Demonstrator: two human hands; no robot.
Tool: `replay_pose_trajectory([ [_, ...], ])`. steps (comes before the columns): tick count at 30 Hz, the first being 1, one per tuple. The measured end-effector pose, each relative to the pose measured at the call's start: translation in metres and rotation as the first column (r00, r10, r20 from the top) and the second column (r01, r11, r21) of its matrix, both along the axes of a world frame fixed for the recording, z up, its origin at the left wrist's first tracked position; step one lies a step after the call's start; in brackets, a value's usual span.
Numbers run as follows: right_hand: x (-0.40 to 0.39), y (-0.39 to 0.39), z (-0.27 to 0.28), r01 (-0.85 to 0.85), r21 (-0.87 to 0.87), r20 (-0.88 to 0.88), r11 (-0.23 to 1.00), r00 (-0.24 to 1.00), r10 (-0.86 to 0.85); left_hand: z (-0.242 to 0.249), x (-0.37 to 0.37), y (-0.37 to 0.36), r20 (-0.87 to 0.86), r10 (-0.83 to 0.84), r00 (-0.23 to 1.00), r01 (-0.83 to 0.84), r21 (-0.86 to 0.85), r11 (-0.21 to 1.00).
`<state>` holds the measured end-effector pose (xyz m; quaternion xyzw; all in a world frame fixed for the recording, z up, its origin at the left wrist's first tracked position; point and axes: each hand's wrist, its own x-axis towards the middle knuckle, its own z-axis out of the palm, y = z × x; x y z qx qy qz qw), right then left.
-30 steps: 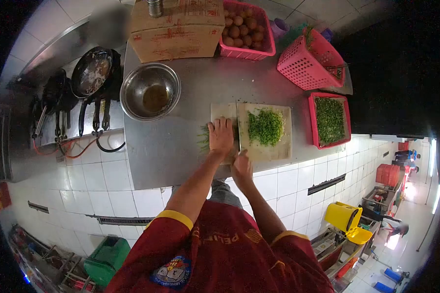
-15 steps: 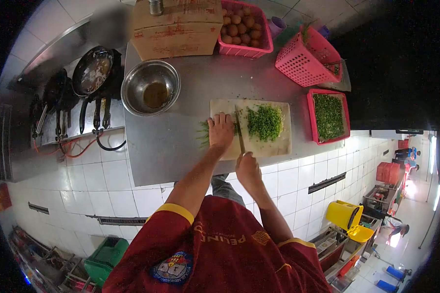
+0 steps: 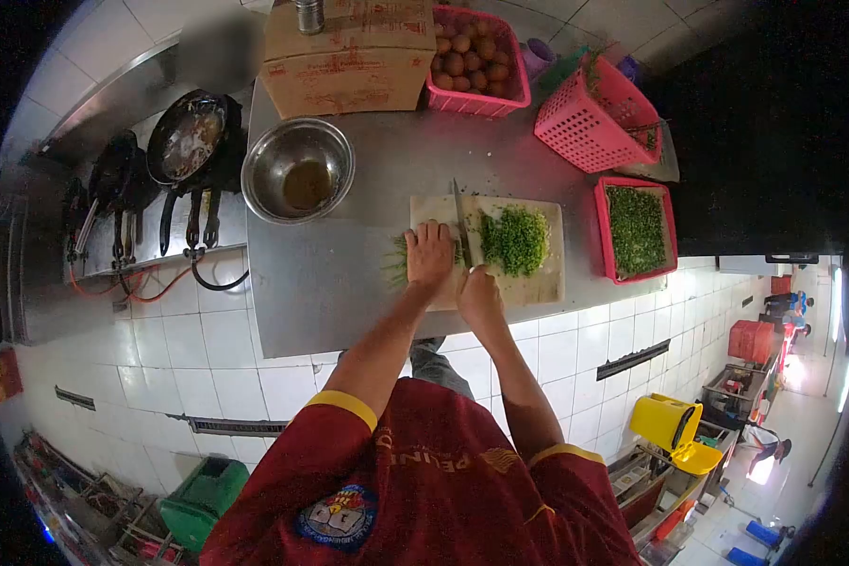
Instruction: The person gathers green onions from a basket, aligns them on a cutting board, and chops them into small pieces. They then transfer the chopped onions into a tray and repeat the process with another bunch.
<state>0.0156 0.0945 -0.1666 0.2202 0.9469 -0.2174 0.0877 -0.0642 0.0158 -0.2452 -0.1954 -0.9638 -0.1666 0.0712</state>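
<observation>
My left hand (image 3: 429, 253) presses down on a bunch of green onions (image 3: 395, 262), whose stalks stick out to its left. The fingers are bent over the bunch and partly hide it. In my right hand (image 3: 480, 291) is the handle of a knife (image 3: 459, 209), closed in the fingers. The long blade points away from me, just right of my left fingertips. Both hands work over a pale cutting board (image 3: 538, 291). A heap of finely chopped green onions (image 3: 516, 242) lies on the board, right of the blade.
On the steel table (image 3: 302, 292) stand a metal bowl (image 3: 255, 189) with some liquid, a cardboard box (image 3: 344, 75), a pink basket of eggs (image 3: 472, 99), a tilted pink basket (image 3: 575, 132) and a pink tray (image 3: 601, 236) of chopped greens. Pans (image 3: 187, 137) sit at left.
My right hand has pushed the knife forward, so its tip reaches farther past the board's far edge. My left hand stays on the green onions. The whole view has shifted slightly.
</observation>
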Motion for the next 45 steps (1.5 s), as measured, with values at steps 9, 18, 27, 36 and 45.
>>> replay_pose_trajectory([
  [9,0.048,-0.021,-0.01,0.126,-0.103,0.206,0.987,0.973,-0.103,-0.003,-0.002,0.001,-0.007,0.002,1.0,-0.001,0.032,1.0],
  [18,-0.018,-0.007,0.005,0.011,0.005,0.035,1.0,0.999,-0.011,0.007,-0.003,-0.003,0.105,-0.026,0.994,0.027,-0.004,1.0],
  [27,0.043,-0.027,0.015,0.101,-0.099,0.209,0.99,0.975,-0.078,-0.001,-0.002,0.001,-0.002,0.022,1.0,-0.022,-0.056,0.998],
  [36,-0.015,-0.006,-0.04,0.068,-0.055,0.001,0.996,0.998,-0.068,0.005,-0.001,0.0,-0.039,-0.015,0.999,0.015,-0.001,1.0],
  [45,0.031,-0.014,0.022,-0.016,-0.019,0.084,1.0,0.996,0.017,-0.009,0.0,0.001,-0.033,0.006,0.999,-0.005,0.026,1.0],
])
